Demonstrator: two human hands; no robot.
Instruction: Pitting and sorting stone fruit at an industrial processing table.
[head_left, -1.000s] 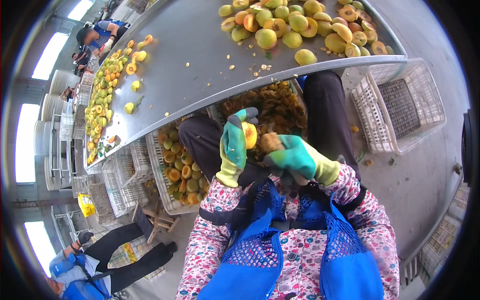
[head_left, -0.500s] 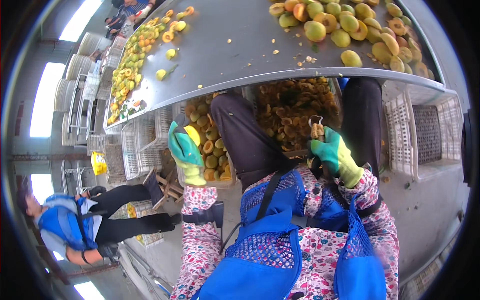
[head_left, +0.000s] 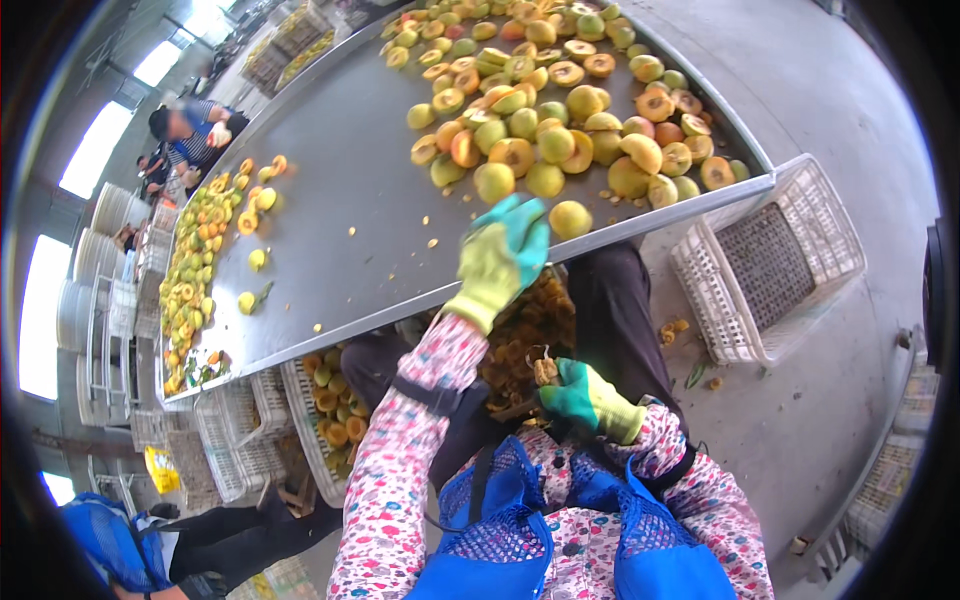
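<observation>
Clock positions from view centre, near to far. Right hand [head_left: 590, 402] at 4-5: green-and-yellow glove, fingers closed on a small tan grip [head_left: 546, 372] with a thin metal loop on its end. Dark pile of cut fruit [head_left: 530, 325] just beyond, low between the knees. Left hand [head_left: 505, 248], same glove type, is near centre, back up, over the near edge of the tabletop [head_left: 330, 190]. Can't tell if its fingers are open or closed, or touching fruit. Whole fruit [head_left: 571, 220] just beside it at 2 from that hand; main heap of yellow-green fruit [head_left: 555, 145], some cut, at 12-1. Under the tabletop at 8: white crate [head_left: 303, 420] of fruit. Grid-walled crate [head_left: 705, 290] on the floor at 3. Second fruit heap [head_left: 190, 285] along the tabletop's far left, 9. Person in blue vest [head_left: 115, 540] at 8; person in striped top [head_left: 195, 145] at 10, farther off.
</observation>
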